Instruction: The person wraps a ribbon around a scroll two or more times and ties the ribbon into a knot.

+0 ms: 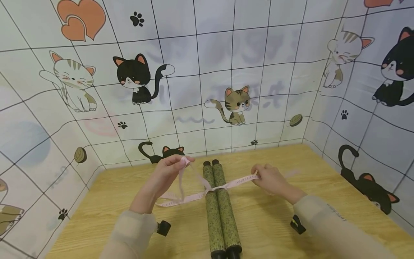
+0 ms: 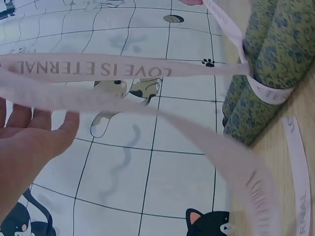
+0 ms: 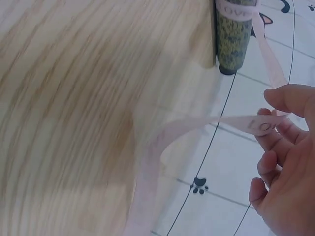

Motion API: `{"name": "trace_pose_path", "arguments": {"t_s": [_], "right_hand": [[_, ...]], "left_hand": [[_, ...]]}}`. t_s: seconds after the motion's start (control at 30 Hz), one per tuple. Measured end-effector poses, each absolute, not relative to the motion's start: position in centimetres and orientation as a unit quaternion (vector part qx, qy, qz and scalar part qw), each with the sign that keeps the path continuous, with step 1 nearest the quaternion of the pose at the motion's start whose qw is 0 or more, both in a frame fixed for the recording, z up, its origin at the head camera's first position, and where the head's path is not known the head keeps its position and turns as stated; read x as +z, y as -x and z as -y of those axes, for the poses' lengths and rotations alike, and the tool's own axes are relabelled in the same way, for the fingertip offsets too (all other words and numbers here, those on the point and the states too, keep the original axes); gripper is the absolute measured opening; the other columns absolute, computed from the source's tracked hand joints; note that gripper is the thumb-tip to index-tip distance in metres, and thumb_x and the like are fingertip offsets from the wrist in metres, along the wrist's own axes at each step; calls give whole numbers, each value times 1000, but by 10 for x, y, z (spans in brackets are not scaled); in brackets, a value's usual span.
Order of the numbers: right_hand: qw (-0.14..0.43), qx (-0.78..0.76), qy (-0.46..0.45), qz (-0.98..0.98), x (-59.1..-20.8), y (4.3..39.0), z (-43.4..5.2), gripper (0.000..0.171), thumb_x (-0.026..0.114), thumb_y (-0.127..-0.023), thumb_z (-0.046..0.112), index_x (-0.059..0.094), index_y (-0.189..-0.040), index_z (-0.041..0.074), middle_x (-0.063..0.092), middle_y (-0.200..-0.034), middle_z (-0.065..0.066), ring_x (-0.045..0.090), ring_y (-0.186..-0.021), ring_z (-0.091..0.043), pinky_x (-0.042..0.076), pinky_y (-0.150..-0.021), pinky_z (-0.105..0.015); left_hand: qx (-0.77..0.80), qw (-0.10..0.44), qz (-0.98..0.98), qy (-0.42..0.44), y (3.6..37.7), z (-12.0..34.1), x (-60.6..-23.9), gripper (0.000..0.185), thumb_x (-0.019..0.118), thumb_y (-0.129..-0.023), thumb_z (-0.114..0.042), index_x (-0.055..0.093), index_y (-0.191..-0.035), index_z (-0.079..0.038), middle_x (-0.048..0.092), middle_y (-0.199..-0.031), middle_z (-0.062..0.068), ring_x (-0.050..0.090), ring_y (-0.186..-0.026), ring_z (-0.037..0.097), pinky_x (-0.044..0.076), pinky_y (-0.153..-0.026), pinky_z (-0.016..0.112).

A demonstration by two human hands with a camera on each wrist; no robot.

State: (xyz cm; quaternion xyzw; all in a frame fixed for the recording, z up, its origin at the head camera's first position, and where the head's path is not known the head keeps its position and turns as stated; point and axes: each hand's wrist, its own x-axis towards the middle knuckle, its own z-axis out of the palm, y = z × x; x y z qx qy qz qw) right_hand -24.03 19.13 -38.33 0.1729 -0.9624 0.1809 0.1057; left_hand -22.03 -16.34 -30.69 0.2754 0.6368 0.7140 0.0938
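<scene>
Two green patterned rolls [image 1: 220, 208] lie side by side on the wooden table [image 1: 284, 230], tied together by a pale pink printed ribbon [image 1: 237, 181]. My left hand [image 1: 174, 167] pinches one ribbon end raised to the left of the rolls; that strand loops down toward the table. My right hand [image 1: 266, 176] pinches the other end, pulled taut to the right. In the left wrist view the ribbon [image 2: 98, 69] crosses in front of my left hand [image 2: 29, 142], and the rolls [image 2: 266, 69] sit at upper right. In the right wrist view my right hand [image 3: 285, 162] holds the ribbon [image 3: 246, 123] near the rolls [image 3: 231, 34].
Walls covered in cat-print tiled cloth [image 1: 207, 79] close the table on the left, back and right. Bare wood lies on both sides of the rolls.
</scene>
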Motion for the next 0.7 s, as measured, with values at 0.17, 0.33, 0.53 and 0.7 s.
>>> {"name": "trace_pose_path", "arguments": {"t_s": [0.17,0.33,0.53,0.7], "right_hand": [[104,183,-155,965,-373,239,-211,12,65,-84,15,55,-88,11,56,-79,-1,49,-68,-17,40,-59,-34],[154,156,-141,965,-370,238,-229,5,63,-85,11,61,-83,9,61,-80,-6,56,-73,-24,46,-64,-41],[169,166,-74,969,-368,237,-244,16,56,-92,13,62,-92,-1,57,-73,-9,52,-60,-21,44,-52,-35],[159,221,-23,962,-363,243,-241,24,49,-93,11,59,-104,-8,61,-71,-14,39,-44,-13,32,-42,-27]], "left_hand": [[741,76,-603,-286,220,151,-301,22,52,-94,-5,67,-87,-19,63,-99,-3,50,-114,22,29,-105,40],[736,64,-602,-302,219,143,-305,23,52,-94,-2,68,-92,-19,64,-90,-2,57,-95,18,42,-92,32],[732,47,-626,-263,217,136,-311,20,60,-91,-7,71,-98,-22,66,-94,-4,58,-88,14,46,-82,26],[725,48,-637,-258,215,131,-312,23,62,-90,-10,67,-112,-10,66,-103,0,62,-98,17,43,-94,32]]}}
